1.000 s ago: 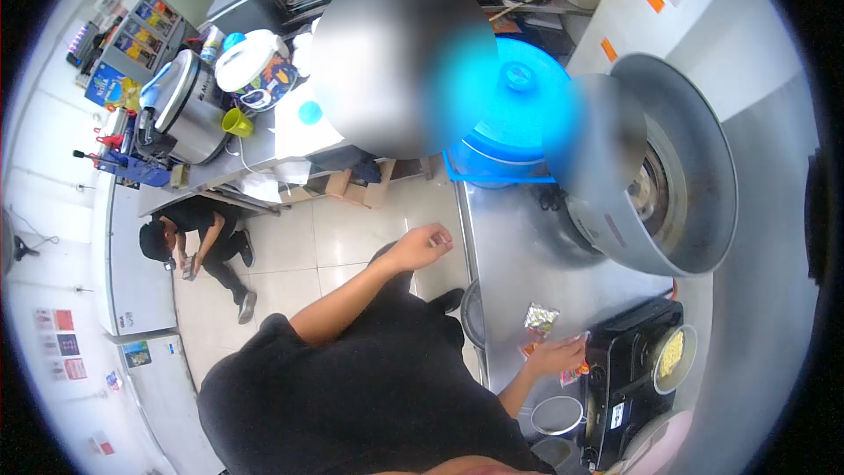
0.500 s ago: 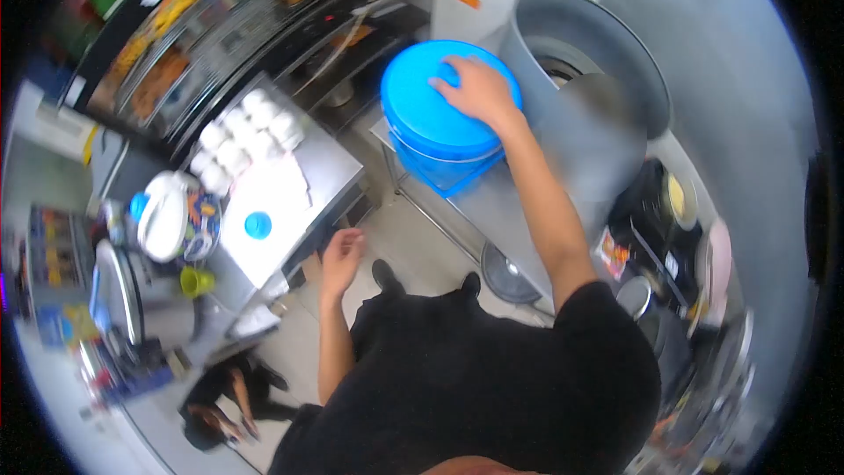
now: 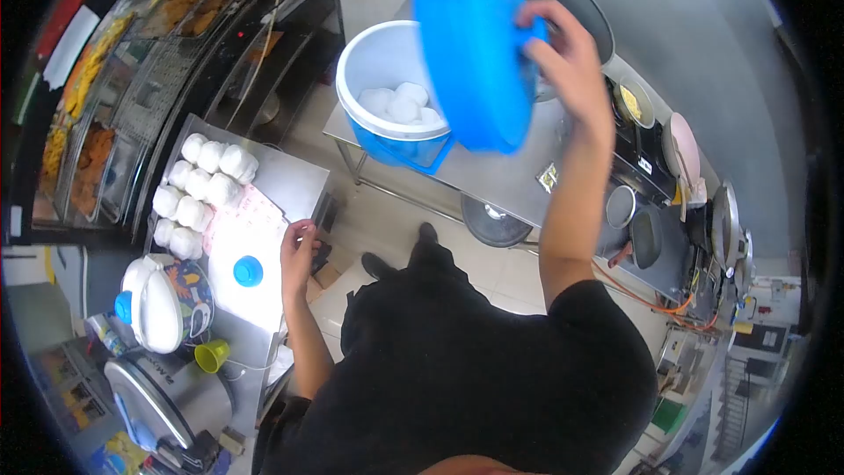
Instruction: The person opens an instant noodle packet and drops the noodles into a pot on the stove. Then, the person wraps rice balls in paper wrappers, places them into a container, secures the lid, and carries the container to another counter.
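Between right fingers (image 3: 563, 14), round plastic lid (image 3: 470, 57)

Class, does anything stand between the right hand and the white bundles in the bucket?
Yes: in this view the blue lid, held tilted by the right hand, stands between that hand and the white bundles, hiding part of the bucket's rim. Left of the lid, bundles lie uncovered.

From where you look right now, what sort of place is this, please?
Most likely a commercial kitchen or small food shop: a display case holds browned food, and a black stove stands on a stainless-steel counter.
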The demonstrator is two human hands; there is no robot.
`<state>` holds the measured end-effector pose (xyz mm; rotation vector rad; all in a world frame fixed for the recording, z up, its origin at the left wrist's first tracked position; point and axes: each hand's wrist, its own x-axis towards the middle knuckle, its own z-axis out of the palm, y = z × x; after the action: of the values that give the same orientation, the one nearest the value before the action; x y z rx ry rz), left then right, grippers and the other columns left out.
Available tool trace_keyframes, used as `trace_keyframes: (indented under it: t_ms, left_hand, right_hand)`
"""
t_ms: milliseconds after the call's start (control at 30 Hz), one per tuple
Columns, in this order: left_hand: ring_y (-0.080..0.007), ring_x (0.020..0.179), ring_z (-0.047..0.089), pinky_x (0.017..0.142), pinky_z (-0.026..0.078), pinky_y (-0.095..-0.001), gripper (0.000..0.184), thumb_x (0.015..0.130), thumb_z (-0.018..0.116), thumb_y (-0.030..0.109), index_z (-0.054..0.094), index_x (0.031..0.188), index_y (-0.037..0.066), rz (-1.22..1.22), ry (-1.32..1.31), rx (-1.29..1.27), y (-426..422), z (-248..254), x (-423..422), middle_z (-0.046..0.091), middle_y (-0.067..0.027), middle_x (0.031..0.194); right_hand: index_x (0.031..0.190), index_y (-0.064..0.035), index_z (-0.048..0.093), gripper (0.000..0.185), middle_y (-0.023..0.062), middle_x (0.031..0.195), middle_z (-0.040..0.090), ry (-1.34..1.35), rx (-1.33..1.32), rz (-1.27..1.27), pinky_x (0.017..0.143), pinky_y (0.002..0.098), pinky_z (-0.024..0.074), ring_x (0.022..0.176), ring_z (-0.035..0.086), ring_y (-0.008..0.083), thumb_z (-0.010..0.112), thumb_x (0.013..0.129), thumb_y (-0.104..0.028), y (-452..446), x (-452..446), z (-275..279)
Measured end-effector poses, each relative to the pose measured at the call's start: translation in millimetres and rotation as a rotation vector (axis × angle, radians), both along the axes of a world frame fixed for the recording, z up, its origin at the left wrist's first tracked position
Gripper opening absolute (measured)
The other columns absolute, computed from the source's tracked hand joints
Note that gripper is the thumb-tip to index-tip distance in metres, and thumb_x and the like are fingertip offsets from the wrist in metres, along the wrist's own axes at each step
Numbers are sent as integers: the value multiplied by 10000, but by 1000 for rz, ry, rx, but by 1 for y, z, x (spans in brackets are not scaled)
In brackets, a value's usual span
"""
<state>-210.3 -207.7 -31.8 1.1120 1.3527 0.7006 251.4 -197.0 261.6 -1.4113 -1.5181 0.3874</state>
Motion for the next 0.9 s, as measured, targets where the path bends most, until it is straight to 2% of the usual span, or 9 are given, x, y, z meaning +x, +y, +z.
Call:
trace_keyframes:
  t_ms: [67, 200, 333, 433, 567, 700, 767, 867, 900]
  left_hand:
    - [-105, 895, 640, 766, 517, -256, 278, 1066, 666, 270, 678, 1280, 92, -45, -82, 2, 14, -2, 10, 682, -40, 1072]
    - [-114, 889, 657, 776, 528, -262, 279, 1063, 664, 253, 674, 1281, 80, -64, -64, -12, 37, 10, 20, 683, -48, 1068]
    - [-118, 893, 664, 777, 533, -271, 269, 1060, 658, 243, 675, 1280, 88, -88, -33, 11, 65, -9, 5, 690, -52, 1070]
    - [-131, 897, 670, 764, 534, -287, 272, 1053, 639, 258, 676, 1275, 105, -67, 48, 10, 84, -5, -11, 711, -42, 1094]
    - [-162, 845, 685, 731, 554, -306, 285, 1036, 683, 278, 689, 1227, 66, 51, 83, 164, 105, 0, -40, 709, -58, 1037]
    - [-271, 846, 733, 786, 570, -392, 350, 936, 767, 311, 701, 1166, 56, 254, 490, 237, 120, 19, -74, 750, -128, 1008]
    - [-331, 893, 743, 819, 572, -422, 407, 892, 790, 344, 699, 1180, 70, 453, 554, 216, 137, -14, -100, 759, -154, 1047]
    - [-381, 1115, 707, 972, 542, -428, 770, 852, 790, 558, 625, 1305, -43, 714, 591, 2, 175, -47, -126, 725, -256, 1198]
    - [-392, 1164, 693, 1009, 530, -429, 851, 841, 787, 603, 605, 1326, -72, 801, 551, -67, 185, -68, -131, 711, -281, 1235]
  right_hand:
    - [1128, -52, 643, 345, 11, 1121, 620, 146, -272, -97, 951, 301, 473, 1059, 583, 145, 656, 787, -102, -57, 14, 7]
    - [1078, -90, 675, 352, -26, 992, 623, 179, -641, -146, 800, 297, 505, 933, 618, 124, 637, 729, -85, -124, 76, -67]
    - [970, -78, 755, 218, 75, 1038, 747, -1, -770, -372, 848, 384, 549, 959, 688, 225, 755, 775, -174, -138, 98, -220]
    - [1085, -53, 737, 354, 130, 1066, 744, -318, -679, -460, 842, 422, 571, 960, 710, 280, 793, 778, -222, -122, 117, -328]
    - [1185, -24, 714, 512, 222, 1163, 723, -396, -678, -597, 1001, 499, 521, 1134, 655, 400, 851, 761, -275, -77, 121, -392]
    - [1250, -60, 682, 534, 251, 1176, 675, -402, -605, -629, 1004, 517, 510, 1152, 629, 426, 838, 804, -306, -53, 128, -412]
    - [1303, -47, 664, 566, 280, 1232, 646, -559, -550, -694, 1020, 533, 498, 1171, 614, 443, 807, 832, -328, -50, 124, -405]
    - [1354, -60, 658, 571, 290, 1249, 644, -819, -632, -915, 998, 531, 523, 1164, 628, 453, 758, 879, -359, -69, 91, -375]
    - [1299, -52, 689, 514, 269, 1170, 682, -889, -759, -776, 951, 527, 543, 1087, 660, 449, 755, 889, -355, -80, 72, -358]
